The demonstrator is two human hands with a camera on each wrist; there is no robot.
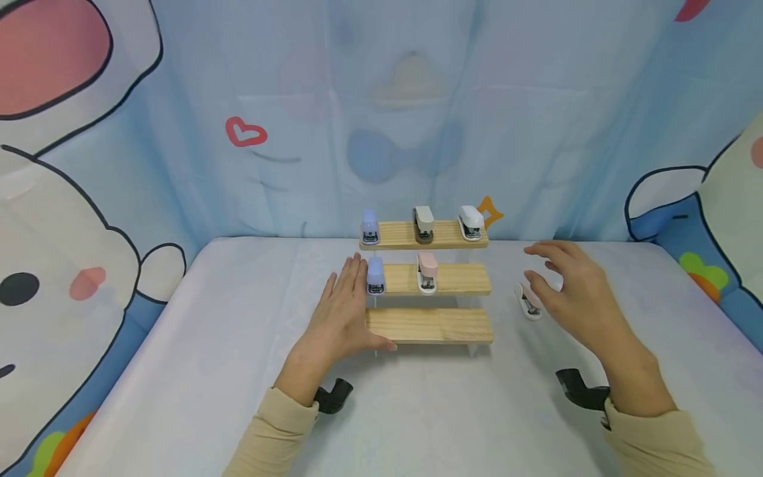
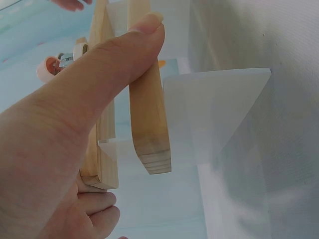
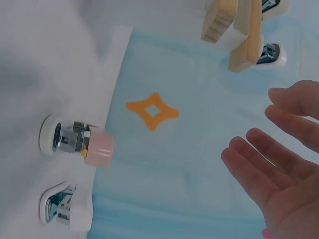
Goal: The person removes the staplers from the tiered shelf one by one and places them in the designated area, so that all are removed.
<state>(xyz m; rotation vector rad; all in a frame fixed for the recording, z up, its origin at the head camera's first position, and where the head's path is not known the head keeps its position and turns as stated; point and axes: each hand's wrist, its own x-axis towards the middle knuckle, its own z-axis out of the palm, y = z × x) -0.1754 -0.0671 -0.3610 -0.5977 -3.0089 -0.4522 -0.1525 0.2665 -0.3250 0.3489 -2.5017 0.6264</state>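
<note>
My left hand [image 1: 340, 318] lies along the left end of a three-step wooden display rack [image 1: 435, 326], fingers straight. In the left wrist view its thumb [image 2: 144, 30] rests across the front board. A lavender stapler [image 1: 375, 275] and a pink stapler [image 1: 426, 273] stand on the middle step. The top step bears another lavender stapler [image 1: 370, 227], a beige one [image 1: 424, 224] and a white one [image 1: 470, 223]. My right hand [image 1: 578, 291] hovers right of the rack, holding nothing. Near it on the table are a pink stapler [image 3: 99, 147] and a white stapler [image 3: 79, 209].
The white-covered table [image 1: 453, 411] extends around the rack. Behind it hangs a light blue cartoon curtain [image 1: 298, 179]. Clear side supports [image 2: 214, 94] hold up the rack's boards. Black wrist mounts [image 1: 581, 391] jut inward from both wrists.
</note>
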